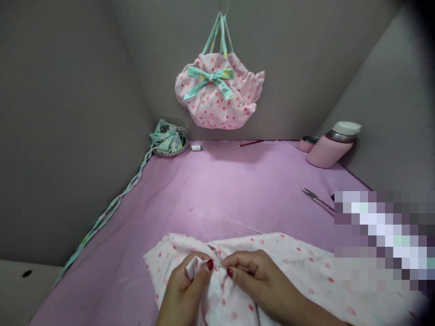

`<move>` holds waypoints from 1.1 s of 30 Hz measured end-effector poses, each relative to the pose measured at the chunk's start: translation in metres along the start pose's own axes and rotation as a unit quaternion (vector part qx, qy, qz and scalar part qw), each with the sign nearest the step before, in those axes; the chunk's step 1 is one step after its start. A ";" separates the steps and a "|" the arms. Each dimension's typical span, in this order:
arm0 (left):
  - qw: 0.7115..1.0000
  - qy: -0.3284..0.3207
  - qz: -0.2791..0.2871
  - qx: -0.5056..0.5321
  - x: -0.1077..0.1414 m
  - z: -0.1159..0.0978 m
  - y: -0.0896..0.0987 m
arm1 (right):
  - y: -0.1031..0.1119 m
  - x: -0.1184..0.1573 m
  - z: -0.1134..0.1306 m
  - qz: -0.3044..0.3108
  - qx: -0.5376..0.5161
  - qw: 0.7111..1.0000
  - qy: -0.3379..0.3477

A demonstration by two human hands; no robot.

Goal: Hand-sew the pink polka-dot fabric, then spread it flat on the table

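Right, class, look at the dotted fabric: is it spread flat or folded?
Mostly spread: the fabric lies open, but the left hand pinches up a small fold of it.

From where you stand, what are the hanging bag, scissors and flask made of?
The hanging bag: probably cotton, matte, softly gathered. The scissors: likely polished steel, thin bright blades. The pink flask: satin-coated body, maybe metal or plastic, under a shiny steel collar.
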State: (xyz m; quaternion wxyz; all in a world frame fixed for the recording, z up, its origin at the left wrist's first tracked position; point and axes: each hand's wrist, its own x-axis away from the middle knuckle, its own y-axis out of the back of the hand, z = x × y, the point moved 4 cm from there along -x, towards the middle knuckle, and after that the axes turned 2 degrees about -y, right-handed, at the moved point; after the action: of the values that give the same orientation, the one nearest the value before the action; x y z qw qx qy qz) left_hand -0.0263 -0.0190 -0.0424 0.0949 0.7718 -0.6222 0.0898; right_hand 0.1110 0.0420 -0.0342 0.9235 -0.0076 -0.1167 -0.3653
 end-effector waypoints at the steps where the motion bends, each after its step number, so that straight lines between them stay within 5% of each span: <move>1: 1.000 0.009 0.005 0.014 0.000 0.001 0.000 | 0.000 0.000 0.000 0.006 -0.015 1.000 -0.003; 18: 0.963 0.105 0.045 0.244 0.002 0.008 -0.006 | 0.002 0.001 -0.001 0.033 -0.049 0.998 0.011; 33: 0.951 0.118 0.058 0.281 0.002 0.012 -0.008 | 0.000 0.001 -0.001 0.023 -0.064 0.998 0.009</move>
State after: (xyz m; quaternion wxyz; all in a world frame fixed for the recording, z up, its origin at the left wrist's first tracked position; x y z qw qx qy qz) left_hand -0.0175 -0.0225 -0.0534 -0.0581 0.7140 -0.5995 0.3570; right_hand 0.1118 0.0416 -0.0352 0.9302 -0.0658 -0.0844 -0.3511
